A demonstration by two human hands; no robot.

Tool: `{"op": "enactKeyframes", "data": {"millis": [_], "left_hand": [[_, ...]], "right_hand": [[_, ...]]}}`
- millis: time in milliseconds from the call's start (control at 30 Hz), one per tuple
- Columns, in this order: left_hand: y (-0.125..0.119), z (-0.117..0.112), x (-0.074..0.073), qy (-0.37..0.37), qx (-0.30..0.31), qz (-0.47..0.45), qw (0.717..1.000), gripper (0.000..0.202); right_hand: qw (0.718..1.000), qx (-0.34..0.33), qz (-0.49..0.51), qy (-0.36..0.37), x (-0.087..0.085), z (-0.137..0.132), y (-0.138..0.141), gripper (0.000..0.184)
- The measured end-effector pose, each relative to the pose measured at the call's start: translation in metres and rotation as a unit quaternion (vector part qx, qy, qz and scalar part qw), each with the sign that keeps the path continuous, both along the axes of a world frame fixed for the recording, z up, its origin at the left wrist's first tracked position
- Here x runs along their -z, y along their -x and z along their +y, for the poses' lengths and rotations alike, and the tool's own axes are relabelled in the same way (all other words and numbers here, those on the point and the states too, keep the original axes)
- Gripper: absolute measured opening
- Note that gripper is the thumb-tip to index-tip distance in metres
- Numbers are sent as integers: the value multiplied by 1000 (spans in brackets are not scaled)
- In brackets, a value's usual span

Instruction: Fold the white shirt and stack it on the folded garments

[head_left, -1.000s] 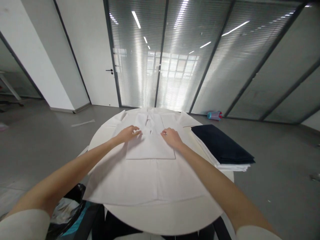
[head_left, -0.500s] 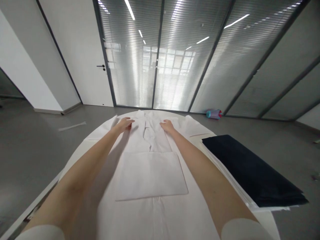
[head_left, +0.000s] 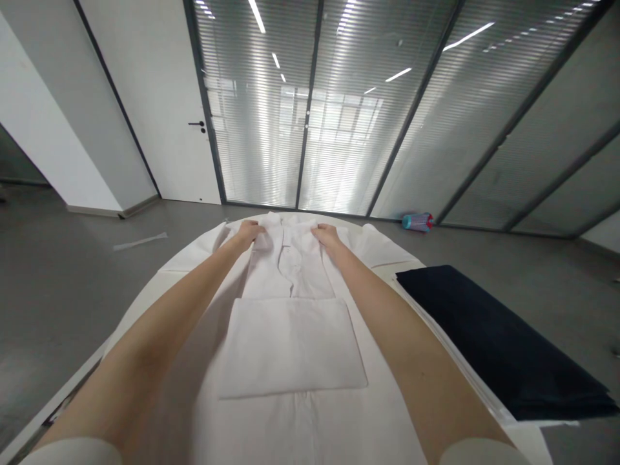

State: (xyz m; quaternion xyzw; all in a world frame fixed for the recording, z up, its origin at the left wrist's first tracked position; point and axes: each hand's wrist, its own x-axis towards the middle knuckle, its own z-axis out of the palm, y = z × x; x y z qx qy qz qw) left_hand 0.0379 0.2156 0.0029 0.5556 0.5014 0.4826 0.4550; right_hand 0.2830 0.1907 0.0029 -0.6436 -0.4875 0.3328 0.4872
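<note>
Two bare hands, your left hand (head_left: 252, 234) and your right hand (head_left: 327, 236), sit curled on the collar end of a white button-front cotton shirt (head_left: 290, 345), though whether either pinches the cloth cannot be told. The shirt lies folded on a round white table (head_left: 530, 442), beside a stack of folded navy and white cloth (head_left: 498, 342) at right; a blue plastic bottle (head_left: 417, 222) lies on the grey floor, upper right.

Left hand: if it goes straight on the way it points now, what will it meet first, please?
The left hand already lies on the white shirt. Straight on, it would probably meet the shirt's collar first, though depth is hard to judge from this view.
</note>
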Motion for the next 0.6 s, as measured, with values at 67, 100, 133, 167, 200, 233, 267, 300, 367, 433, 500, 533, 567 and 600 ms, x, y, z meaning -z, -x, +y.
{"op": "enactKeyframes", "data": {"millis": [67, 100, 133, 167, 200, 233, 267, 300, 367, 433, 500, 533, 567, 600], "left_hand": [[4, -16, -12, -36, -6, -1, 999, 16], [8, -27, -17, -63, -14, 14, 998, 19], [13, -38, -21, -99, -18, 37, 994, 21], [18, -51, -24, -139, -17, 69, 988, 22], [24, -65, -26, -180, -9, 109, 978, 22], [29, -80, -26, -215, 3, 151, 965, 22], [35, -95, -25, -241, 17, 189, 952, 21], [39, -109, -22, -261, 31, 223, 939, 21], [47, -134, -13, -285, 56, 274, 917, 22], [50, -153, -2, -294, 88, 303, 902, 21], [51, -165, 9, -295, 129, 330, 887, 20], [50, -169, 13, -293, 144, 347, 879, 21], [49, -172, 15, -289, 151, 366, 871, 24], [47, -175, 17, -286, 152, 390, 862, 29]], "right_hand": [[1000, -14, 2, -27, -13, -15, -8, 20], [998, -28, -9, -47, -18, -23, -13, 19], [996, -44, -31, -70, -23, -33, -18, 16], [992, -62, -63, -95, -26, -44, -23, 14], [984, -79, -104, -121, -28, -56, -28, 13], [974, -95, -150, -143, -28, -70, -31, 13], [962, -107, -194, -159, -26, -84, -33, 14], [950, -117, -236, -169, -24, -99, -35, 15], [926, -128, -312, -168, -15, -129, -34, 16], [906, -126, -376, -147, -5, -158, -32, 17], [890, -129, -421, -122, 6, -179, -29, 19], [883, -133, -435, -113, 10, -187, -28, 20], [878, -138, -445, -108, 14, -193, -27, 22], [874, -144, -453, -107, 16, -197, -27, 23]]}}
